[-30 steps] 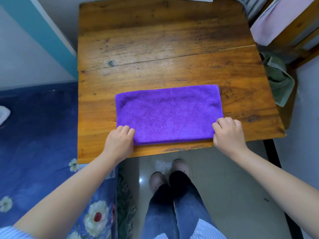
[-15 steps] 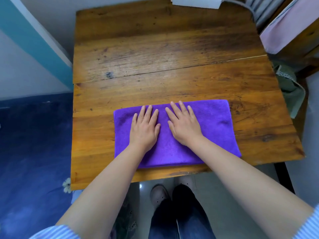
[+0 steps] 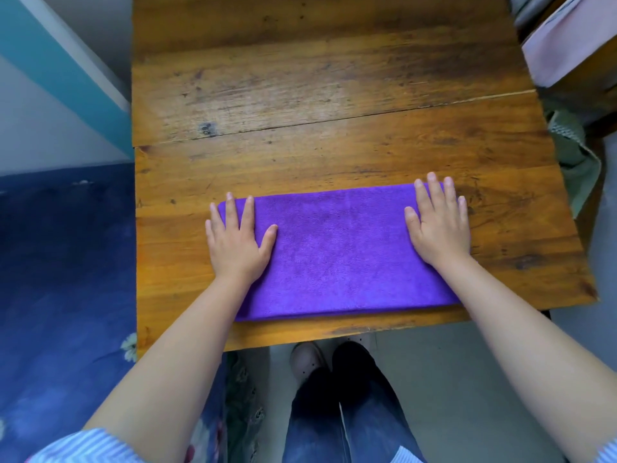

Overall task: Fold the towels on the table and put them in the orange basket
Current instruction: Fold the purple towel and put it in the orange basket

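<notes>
A purple towel (image 3: 337, 252) lies folded into a long rectangle near the front edge of the wooden table (image 3: 317, 95). My left hand (image 3: 237, 242) rests flat on the towel's left end, fingers spread. On the towel's right end my right hand (image 3: 437, 222) lies flat, palm down, fingertips reaching just past the far edge. Neither hand grips anything. No orange basket is in view.
A blue flowered bedspread (image 3: 63, 279) borders the table on the left. At the right stand a wooden piece of furniture with pink cloth (image 3: 567, 38) and a green cloth (image 3: 574, 155) hanging beside the table. My legs and shoes (image 3: 334, 379) are below the front edge.
Both hands have slid apart from the middle of the towel to its left and right ends, pressing it flat. A second ago they held the near corners.
</notes>
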`<state>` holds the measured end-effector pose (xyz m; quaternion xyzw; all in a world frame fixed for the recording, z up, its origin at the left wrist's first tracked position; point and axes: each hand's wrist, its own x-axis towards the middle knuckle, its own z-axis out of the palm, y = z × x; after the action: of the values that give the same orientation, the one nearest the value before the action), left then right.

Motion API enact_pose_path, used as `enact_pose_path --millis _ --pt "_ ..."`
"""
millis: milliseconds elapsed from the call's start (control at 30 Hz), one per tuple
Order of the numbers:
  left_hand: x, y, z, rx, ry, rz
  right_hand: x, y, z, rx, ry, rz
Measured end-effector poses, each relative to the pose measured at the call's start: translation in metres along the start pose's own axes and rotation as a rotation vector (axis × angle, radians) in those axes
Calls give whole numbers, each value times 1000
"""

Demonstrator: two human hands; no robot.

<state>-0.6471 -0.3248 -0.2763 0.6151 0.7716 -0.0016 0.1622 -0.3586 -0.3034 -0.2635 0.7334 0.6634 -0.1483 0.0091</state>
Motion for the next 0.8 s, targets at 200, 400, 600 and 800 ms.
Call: enact_pose_path --millis 200,400,600,800 --pt "-18 7 -6 66 30 124 -26 -1 -9 7 14 61" --pt "-73 3 13 65 -37 174 -80 -12 15 -41 -44 -1" --pt "-78 -4 17 62 -63 152 -88 -6 18 -2 -47 51" --pt "-77 8 3 45 -44 210 -118 -3 5 26 61 411"
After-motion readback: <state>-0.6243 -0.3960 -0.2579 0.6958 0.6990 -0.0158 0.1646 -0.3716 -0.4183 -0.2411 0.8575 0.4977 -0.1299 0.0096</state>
